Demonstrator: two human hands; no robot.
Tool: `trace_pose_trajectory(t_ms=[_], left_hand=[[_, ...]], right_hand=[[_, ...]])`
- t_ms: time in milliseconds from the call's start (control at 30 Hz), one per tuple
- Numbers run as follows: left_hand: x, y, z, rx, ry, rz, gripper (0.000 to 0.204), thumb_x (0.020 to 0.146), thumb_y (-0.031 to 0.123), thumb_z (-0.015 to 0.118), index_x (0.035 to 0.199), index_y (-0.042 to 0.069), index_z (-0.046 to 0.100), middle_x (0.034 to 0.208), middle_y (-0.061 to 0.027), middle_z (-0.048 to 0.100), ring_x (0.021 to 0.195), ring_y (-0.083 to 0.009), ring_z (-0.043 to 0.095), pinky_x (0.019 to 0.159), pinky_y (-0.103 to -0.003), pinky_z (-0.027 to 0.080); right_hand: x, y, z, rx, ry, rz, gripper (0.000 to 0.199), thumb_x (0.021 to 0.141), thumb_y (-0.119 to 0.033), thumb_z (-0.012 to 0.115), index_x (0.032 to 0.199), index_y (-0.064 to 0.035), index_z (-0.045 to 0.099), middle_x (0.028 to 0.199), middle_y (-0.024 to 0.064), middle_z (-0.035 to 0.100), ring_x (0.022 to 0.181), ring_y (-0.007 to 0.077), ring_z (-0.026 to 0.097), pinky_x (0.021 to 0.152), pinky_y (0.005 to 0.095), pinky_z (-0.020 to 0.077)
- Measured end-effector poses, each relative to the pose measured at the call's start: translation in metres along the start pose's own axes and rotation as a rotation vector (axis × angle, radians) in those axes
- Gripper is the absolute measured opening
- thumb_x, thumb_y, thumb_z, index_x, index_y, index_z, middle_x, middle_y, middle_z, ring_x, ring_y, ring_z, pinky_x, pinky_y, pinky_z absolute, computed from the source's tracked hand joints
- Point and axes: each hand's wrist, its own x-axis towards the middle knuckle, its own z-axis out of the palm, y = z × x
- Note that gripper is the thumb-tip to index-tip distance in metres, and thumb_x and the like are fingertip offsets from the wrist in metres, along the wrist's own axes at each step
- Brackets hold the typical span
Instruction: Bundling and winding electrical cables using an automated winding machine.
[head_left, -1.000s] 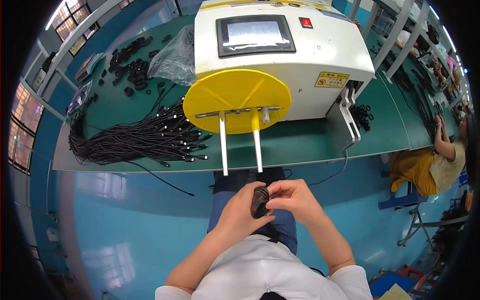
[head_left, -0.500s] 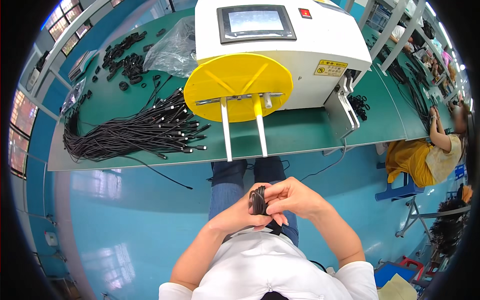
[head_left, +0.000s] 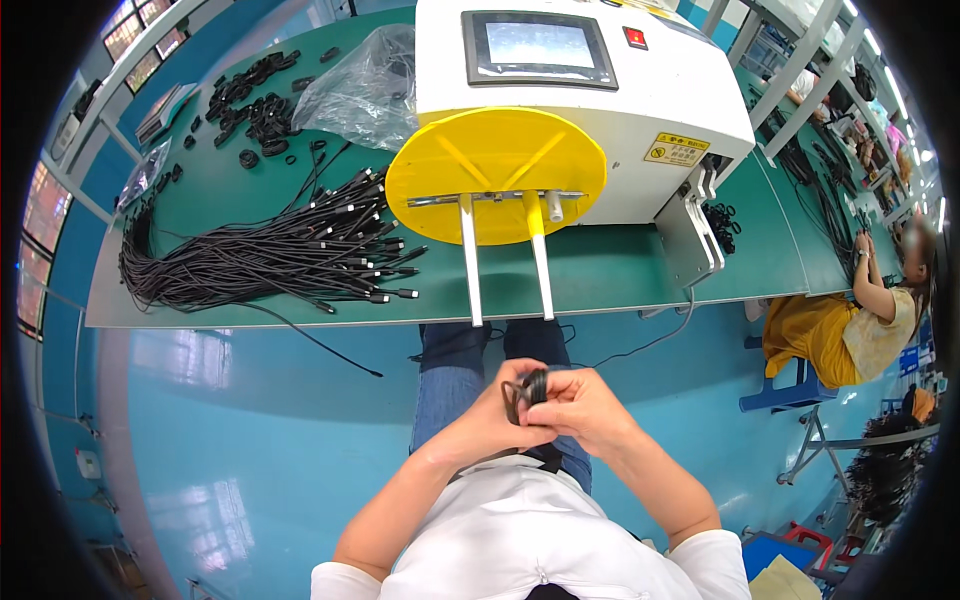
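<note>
Above my lap, a small coil of black cable (head_left: 537,386) is gripped between both hands. My left hand (head_left: 497,418) closes around its left side, where a loop stands out from the bundle. From the right, my right hand (head_left: 583,408) pinches the coil with thumb and fingers. The fingertips behind the coil are partly hidden. Beyond my hands, a white winding machine (head_left: 640,120) stands on the table, with a yellow disc (head_left: 497,165) and two prongs pointing toward me. To its left lies a large bundle of black cables (head_left: 250,260) with pale plug ends.
The green table (head_left: 600,285) has its front edge just past my knees. Small black rings (head_left: 262,120) and a clear plastic bag (head_left: 365,90) lie at the back left. One cable (head_left: 330,357) hangs over the edge. A co-worker (head_left: 880,310) sits at the far right.
The coil has turned in my hands and a loop now stands apart on its left. My right hand has shifted slightly. The view has swung a little to the left.
</note>
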Motion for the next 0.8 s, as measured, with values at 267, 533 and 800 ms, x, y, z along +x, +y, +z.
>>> trace_pose_trajectory(t_ms=[267,533,800], left_hand=[[0.001,0.004,-0.004,-0.024,0.274,0.337,0.104,0.064,0.006,0.079,0.143,0.007,0.012,0.124,-0.0146,0.044,0.110,-0.0210,0.049,0.091,-0.035,0.045],[0.009,0.009,-0.003,0.479,0.266,0.384,0.091,0.066,0.007,0.078,0.140,0.005,0.025,0.127,-0.0132,0.044,0.112,-0.0185,0.049,0.089,-0.032,0.046],[0.010,0.007,-0.019,0.183,-0.071,0.151,0.073,0.076,0.003,0.068,0.138,0.003,0.029,0.118,-0.0101,0.051,0.106,-0.0158,0.051,0.089,-0.029,0.044]], right_hand=[[0.002,-0.019,-0.003,-0.019,0.181,-0.050,0.010,0.078,0.003,0.061,0.088,0.0015,0.063,0.079,0.0078,0.064,0.049,0.0022,0.043,0.040,0.0161,0.0269],[0.008,-0.009,0.007,0.101,0.169,-0.102,0.008,0.080,0.002,0.060,0.087,0.0032,0.062,0.079,0.0093,0.065,0.048,0.0032,0.045,0.041,0.0158,0.0305],[0.006,-0.023,0.000,-0.032,0.007,-0.040,0.010,0.078,0.002,0.060,0.088,0.0040,0.062,0.079,0.0098,0.065,0.048,0.0033,0.045,0.041,0.0160,0.0315]])
